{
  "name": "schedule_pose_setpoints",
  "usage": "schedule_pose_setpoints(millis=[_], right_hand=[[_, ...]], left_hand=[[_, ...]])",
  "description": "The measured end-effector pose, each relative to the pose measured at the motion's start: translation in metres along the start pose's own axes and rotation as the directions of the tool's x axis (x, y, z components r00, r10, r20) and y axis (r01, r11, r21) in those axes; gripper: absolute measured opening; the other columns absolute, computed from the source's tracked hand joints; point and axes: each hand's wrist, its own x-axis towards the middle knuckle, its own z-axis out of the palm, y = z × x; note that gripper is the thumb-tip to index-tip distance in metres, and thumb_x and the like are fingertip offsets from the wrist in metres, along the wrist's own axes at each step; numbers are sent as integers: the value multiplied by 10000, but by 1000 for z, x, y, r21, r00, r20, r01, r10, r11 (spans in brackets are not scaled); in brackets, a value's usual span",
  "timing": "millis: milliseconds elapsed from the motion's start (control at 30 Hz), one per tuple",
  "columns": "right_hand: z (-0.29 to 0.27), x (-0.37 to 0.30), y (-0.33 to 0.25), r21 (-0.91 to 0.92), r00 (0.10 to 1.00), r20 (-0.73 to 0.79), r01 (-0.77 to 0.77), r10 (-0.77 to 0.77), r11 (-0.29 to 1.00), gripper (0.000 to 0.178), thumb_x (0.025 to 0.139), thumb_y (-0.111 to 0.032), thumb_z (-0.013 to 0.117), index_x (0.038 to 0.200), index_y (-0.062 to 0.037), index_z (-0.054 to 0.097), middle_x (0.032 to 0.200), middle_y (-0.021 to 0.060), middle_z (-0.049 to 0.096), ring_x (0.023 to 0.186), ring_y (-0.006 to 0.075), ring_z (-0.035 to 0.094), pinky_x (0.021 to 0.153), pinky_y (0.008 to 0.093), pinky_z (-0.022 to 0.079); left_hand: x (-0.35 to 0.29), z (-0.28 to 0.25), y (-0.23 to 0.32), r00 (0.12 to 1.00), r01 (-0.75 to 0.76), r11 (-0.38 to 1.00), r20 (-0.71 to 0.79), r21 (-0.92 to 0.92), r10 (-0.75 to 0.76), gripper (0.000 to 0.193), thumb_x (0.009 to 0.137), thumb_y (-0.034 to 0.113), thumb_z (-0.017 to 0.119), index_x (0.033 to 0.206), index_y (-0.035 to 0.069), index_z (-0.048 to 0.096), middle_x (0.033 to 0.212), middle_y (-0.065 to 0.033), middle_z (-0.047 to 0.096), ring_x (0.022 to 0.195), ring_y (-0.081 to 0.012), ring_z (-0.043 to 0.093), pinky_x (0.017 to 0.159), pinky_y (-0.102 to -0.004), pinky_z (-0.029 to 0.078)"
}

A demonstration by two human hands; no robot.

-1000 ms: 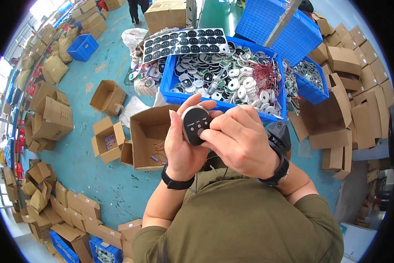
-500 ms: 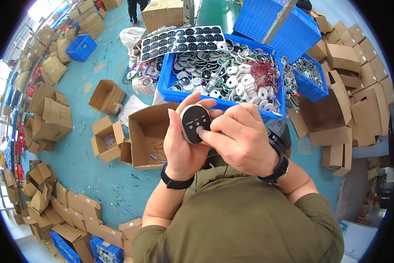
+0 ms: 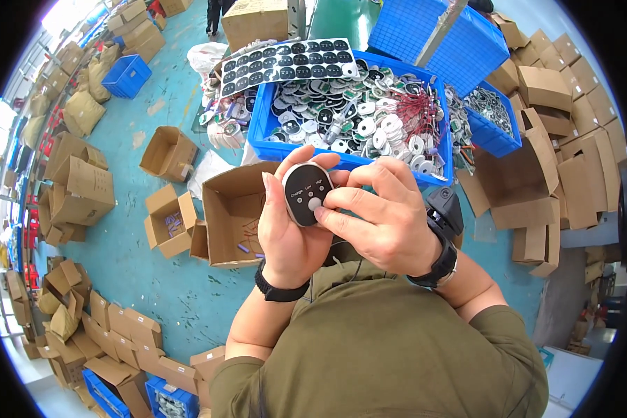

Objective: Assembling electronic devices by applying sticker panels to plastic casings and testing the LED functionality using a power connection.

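Observation:
A small oval device [image 3: 299,195] with a white rim and black face rests in my left hand [image 3: 278,223], whose fingers wrap behind and around it. The face carries a round grey button and several small dots. My right hand [image 3: 383,216] is closed, with its thumb and forefinger tips at the button and the device's right edge. Beyond my hands, a blue crate [image 3: 257,136] holds many white and black round parts [image 3: 369,125] and red wires [image 3: 418,108]. A sheet of black oval stickers [image 3: 285,66] lies across its far left corner; one place near its right end shows white.
An open cardboard box [image 3: 219,226] with a few purple cells and wires stands left of my hands. A smaller box [image 3: 167,219] of purple cells is farther left. A second blue crate [image 3: 498,136] and stacked cartons [image 3: 543,90] are at the right.
The device has tilted slightly and shifted a little left in my left hand. My right fingertips have slid off the button's middle toward its right edge.

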Motion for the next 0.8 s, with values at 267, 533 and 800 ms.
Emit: schedule_pose_setpoints(millis=[267, 533, 800], right_hand=[[4, 0, 2, -20, 1000, -20, 21, -22, 1000, 157, 590, -117, 569, 733, -77, 618, 798, -23, 537, 766, 153, 492, 707, 321, 394], [5, -9, 11, -40, 996, -16, 85, -85, 996, 172, 615, -120, 572, 773, -79, 624, 829, -18, 534, 777, 162, 493, 761, 358, 402], [14, -26, 17, -56, 997, -14, 75, -76, 996, 210, 613, -109, 575, 812, -70, 627, 874, 8, 536, 802, 189, 502, 752, 363, 414]], left_hand=[[2, 0, -3, 1000, -21, 999, -15, -38, 20, 490, 902, 442, 243, 1163, 42, 356, 1077, -141, 494, 949, -242, 513, 844, -367, 418], [0, 10, 3, 996, 58, 996, -63, -75, -63, 444, 913, 400, 253, 1150, 45, 373, 1048, -136, 512, 958, -259, 504, 850, -372, 413], [10, 11, 3, 977, 155, 988, -146, -19, -156, 465, 910, 413, 253, 1142, 29, 374, 1045, -139, 510, 981, -273, 497, 870, -378, 406]])
